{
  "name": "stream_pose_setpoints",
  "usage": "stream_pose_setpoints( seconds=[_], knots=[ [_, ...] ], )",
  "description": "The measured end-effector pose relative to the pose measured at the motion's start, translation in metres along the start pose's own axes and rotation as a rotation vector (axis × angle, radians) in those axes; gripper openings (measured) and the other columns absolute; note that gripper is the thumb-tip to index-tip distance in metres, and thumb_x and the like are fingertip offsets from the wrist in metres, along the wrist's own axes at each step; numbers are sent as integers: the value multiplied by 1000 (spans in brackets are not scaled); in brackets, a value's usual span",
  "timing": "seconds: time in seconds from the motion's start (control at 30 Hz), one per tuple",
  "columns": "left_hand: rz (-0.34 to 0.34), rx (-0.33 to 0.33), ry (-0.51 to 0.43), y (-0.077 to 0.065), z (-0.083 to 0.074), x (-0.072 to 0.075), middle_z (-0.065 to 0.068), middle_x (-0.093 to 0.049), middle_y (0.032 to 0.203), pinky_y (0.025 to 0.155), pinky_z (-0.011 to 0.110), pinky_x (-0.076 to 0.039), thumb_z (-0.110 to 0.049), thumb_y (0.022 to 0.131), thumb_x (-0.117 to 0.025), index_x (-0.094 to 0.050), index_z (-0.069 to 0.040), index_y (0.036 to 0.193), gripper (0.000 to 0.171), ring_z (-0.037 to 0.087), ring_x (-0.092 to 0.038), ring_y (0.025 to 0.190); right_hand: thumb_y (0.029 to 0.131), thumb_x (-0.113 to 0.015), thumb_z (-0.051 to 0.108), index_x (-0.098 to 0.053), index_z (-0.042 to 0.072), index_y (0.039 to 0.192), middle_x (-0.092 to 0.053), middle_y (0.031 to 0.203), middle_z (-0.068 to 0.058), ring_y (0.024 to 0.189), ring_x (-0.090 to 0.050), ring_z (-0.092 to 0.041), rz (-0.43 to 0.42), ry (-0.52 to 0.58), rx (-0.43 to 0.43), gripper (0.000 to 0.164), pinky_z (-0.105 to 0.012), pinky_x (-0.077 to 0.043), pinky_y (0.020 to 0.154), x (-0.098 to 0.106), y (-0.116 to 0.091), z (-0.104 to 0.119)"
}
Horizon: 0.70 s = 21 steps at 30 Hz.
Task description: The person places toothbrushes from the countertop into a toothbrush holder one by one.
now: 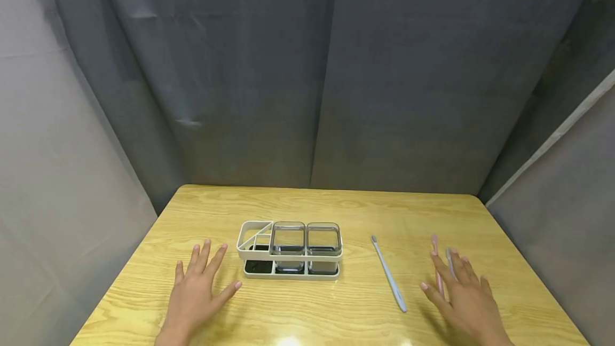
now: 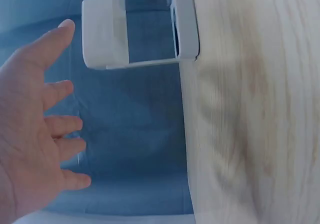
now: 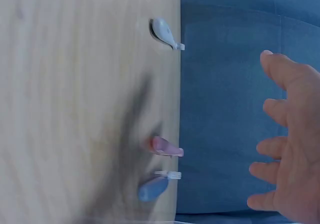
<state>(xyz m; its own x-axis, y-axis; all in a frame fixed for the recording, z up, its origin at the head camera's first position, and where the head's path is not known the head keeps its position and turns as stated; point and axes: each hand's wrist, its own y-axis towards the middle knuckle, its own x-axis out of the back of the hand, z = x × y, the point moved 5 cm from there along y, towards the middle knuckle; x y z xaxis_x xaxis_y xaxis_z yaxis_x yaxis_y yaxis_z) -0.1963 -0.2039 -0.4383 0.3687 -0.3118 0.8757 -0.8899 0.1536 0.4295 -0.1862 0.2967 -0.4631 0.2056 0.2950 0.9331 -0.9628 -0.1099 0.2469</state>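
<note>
My left hand (image 1: pixel 194 293) hovers with spread fingers just left of a white toothbrush holder (image 1: pixel 254 255); it touches nothing. Two clear cups (image 1: pixel 288 244) sit side by side in the holder's right part, and a divided section lies at its left. My right hand (image 1: pixel 466 298), fingers spread, is over the table's right side and holds nothing. Beneath it lie a pink toothbrush (image 1: pixel 434 242) and a blue toothbrush (image 3: pixel 153 189), both partly hidden by the hand in the head view. A light blue toothbrush (image 1: pixel 390 276) lies between the holder and the right hand.
All of it rests on a wooden table (image 1: pixel 216 207) with rounded back corners. A dark grey curtain (image 1: pixel 250 95) hangs behind the table, with lighter cloth (image 1: pixel 62 175) at the left and more on the right.
</note>
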Motion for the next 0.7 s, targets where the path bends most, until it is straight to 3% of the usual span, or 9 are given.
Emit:
stream_pose_setpoints(
  seconds=[0.2, 0.33, 0.5, 0.57, 0.63, 0.7],
  knots=[
    [-16, 4, -112, -2, 6, 1, 25, -39, 138, 88, 68, -32, -52, 77, -70, -48, -10, 136, 76, 46, -39, 121, 87, -63, 41, -38, 3, 140, -28, 138, -37, 113, -35, -62, -90, 89, 62, 70, -73, -32, 77, 1, -1, 9],
    [46, 78, -271, -2, 11, -7, 22, -36, 141, 85, 66, -37, -54, 77, -69, -45, -12, 139, 78, 48, -40, 119, 86, -67, 34, -34, 3, 142, -29, 136, -38, 111, -33, -64, -75, 234, 82, 72, -74, -33, 75, 1, 2, 11],
    [139, 133, -412, 2, 14, -18, 18, -32, 145, 89, 65, -34, -55, 76, -69, -42, -15, 141, 80, 45, -36, 124, 84, -71, 27, -33, 1, 142, -33, 137, -34, 112, -35, -62, -49, 360, 120, 74, -71, -34, 79, -6, 6, 11],
    [159, 135, -450, 4, 15, -21, 18, -32, 145, 90, 65, -32, -53, 76, -71, -42, -15, 140, 80, 45, -35, 125, 83, -72, 25, -34, 0, 141, -36, 137, -31, 104, -47, -57, -50, 370, 132, 74, -69, -37, 79, -9, 8, 11],
    [167, 141, -475, 6, 16, -22, 19, -32, 145, 91, 65, -32, -50, 75, -73, -43, -16, 140, 79, 45, -35, 125, 83, -72, 25, -35, 1, 141, -37, 138, -29, 80, -62, -36, -34, 386, 128, 73, -56, -47, 77, -13, 9, 10],
    [163, 146, -502, 7, 17, -23, 18, -33, 144, 93, 64, -31, -47, 74, -75, -44, -16, 139, 78, 44, -34, 126, 83, -71, 25, -35, 1, 141, -37, 138, -28, 52, -56, -16, -16, 415, 121, 73, -40, -52, 69, -17, 11, 10]
  ],
)
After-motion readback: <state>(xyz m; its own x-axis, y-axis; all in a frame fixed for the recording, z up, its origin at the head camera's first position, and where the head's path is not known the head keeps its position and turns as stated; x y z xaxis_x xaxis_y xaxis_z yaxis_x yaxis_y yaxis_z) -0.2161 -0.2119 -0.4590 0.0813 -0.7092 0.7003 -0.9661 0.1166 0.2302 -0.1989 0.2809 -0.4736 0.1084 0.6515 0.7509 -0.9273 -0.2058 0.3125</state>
